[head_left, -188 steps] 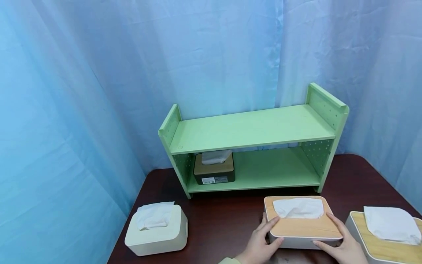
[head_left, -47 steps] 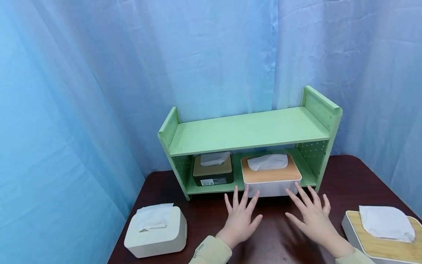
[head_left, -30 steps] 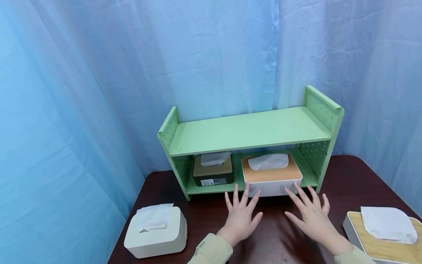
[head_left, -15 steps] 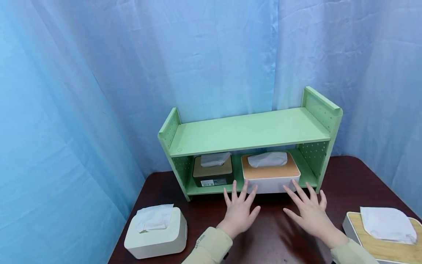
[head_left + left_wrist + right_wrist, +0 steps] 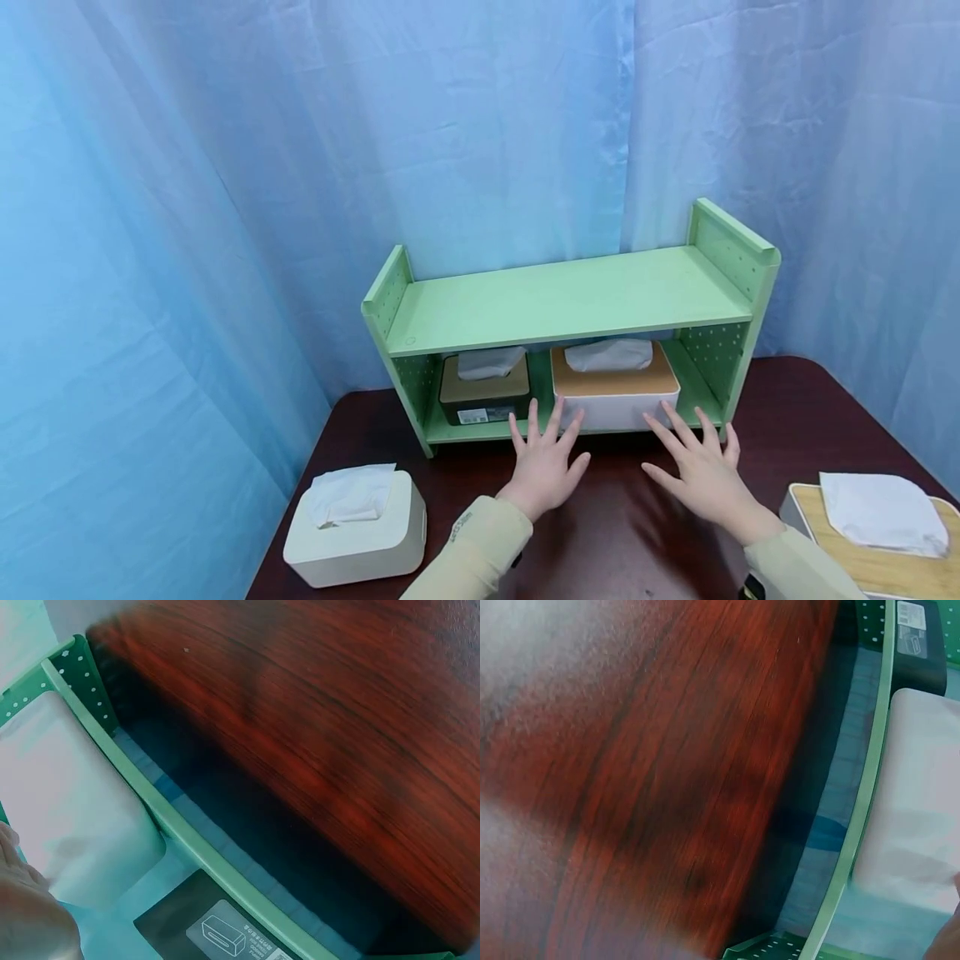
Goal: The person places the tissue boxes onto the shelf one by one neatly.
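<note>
A white tissue box with a wood-look lid [image 5: 615,382] and a tissue sticking out sits on the lower level of the green shelf [image 5: 570,300]. My left hand [image 5: 542,467] has its fingers spread, tips at the left part of the box's white front. At the right part of that front are the fingertips of my right hand [image 5: 705,479], also splayed. Neither hand grips anything. In the left wrist view, the box's pale front [image 5: 67,802] lies behind the shelf's edge, part of the hand [image 5: 34,919] beside it. The right wrist view shows the same front [image 5: 915,802].
A dark tissue box with a brown lid [image 5: 483,390] stands left of it on the same level. On the dark red table [image 5: 615,533], an all-white tissue box [image 5: 352,546] is at left and another wood-lidded tissue box [image 5: 877,562] at right. Blue curtains [image 5: 510,125] hang behind.
Earlier both hands held the wood-lidded tissue box on the table before the shelf. It then came onto the lower level, the hands let go, and spread fingers have pushed it deeper in.
</note>
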Tool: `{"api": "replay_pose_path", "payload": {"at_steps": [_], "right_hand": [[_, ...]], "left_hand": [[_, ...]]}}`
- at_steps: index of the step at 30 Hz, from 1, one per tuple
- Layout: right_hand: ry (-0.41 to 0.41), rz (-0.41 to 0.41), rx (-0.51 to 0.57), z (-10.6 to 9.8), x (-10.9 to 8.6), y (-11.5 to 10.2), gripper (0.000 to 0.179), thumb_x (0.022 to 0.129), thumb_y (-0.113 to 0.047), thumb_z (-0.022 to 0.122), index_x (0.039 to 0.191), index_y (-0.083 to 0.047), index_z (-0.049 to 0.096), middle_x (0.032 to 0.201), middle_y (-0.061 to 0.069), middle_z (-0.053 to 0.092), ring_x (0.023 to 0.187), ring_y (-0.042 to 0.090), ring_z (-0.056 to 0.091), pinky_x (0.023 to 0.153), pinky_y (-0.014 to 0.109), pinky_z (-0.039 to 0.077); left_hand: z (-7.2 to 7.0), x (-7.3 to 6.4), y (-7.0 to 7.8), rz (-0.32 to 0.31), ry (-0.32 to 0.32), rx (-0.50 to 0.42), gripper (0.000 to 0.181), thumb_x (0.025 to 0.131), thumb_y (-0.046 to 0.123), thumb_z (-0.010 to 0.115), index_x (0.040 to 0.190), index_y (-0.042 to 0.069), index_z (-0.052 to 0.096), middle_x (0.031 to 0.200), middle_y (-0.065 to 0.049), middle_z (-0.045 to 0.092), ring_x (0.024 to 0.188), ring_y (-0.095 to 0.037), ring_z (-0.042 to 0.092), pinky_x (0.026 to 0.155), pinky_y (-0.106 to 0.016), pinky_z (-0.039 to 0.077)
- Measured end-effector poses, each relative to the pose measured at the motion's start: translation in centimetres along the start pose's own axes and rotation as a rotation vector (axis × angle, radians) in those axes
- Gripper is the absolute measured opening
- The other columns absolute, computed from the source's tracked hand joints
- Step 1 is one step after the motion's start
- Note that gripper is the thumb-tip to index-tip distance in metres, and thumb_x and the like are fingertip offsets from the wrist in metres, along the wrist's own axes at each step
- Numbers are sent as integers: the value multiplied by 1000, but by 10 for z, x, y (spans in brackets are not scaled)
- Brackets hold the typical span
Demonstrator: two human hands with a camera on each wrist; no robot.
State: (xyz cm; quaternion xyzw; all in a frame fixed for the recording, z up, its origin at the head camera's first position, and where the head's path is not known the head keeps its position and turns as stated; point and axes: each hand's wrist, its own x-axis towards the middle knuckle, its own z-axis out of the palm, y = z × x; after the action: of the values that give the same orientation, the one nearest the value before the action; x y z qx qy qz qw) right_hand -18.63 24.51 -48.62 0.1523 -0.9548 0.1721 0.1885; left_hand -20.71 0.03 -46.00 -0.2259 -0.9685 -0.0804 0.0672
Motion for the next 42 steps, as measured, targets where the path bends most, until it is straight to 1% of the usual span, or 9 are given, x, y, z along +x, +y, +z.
{"api": "replay_pose_path", "payload": {"at_steps": [8,16,25,32,36,42], "right_hand": [[-65,31,-3,-3,9,0,70,89,-49,57,149,-24,30,158,8,19,134,52,15,100,72,1],[-110,53,-4,-3,19,2,71,89,-53,56,149,-22,31,157,14,20,135,53,13,99,74,0],[-131,55,-26,-2,29,8,71,89,-53,55,147,-19,33,156,16,21,135,53,12,100,73,-1],[-140,43,-21,-2,33,10,71,89,-54,54,146,-18,35,155,17,21,134,54,12,99,73,-1],[-144,42,-23,-1,33,10,71,89,-55,54,146,-18,35,154,18,22,135,54,12,99,73,-1],[-132,45,-24,-4,31,6,71,90,-55,53,148,-21,32,155,19,21,134,53,15,99,74,0]], "left_hand": [[0,10,1,-41,-33,10,57,100,50,34,152,34,16,161,1,6,146,-38,0,109,-66,7],[-2,18,2,-68,-53,10,57,100,50,34,152,35,15,161,2,6,146,-36,-1,110,-65,6],[0,26,1,-68,-63,39,57,100,51,33,152,36,15,161,3,6,146,-36,3,111,-63,8],[1,31,0,-82,-79,40,58,99,48,38,152,35,17,161,3,6,146,-36,3,111,-63,7],[0,31,0,-84,-84,54,58,99,48,38,152,36,15,161,3,5,146,-36,3,111,-63,8],[-1,28,-1,-70,-62,44,58,100,48,37,152,36,15,161,2,6,146,-36,3,111,-63,8]]}}
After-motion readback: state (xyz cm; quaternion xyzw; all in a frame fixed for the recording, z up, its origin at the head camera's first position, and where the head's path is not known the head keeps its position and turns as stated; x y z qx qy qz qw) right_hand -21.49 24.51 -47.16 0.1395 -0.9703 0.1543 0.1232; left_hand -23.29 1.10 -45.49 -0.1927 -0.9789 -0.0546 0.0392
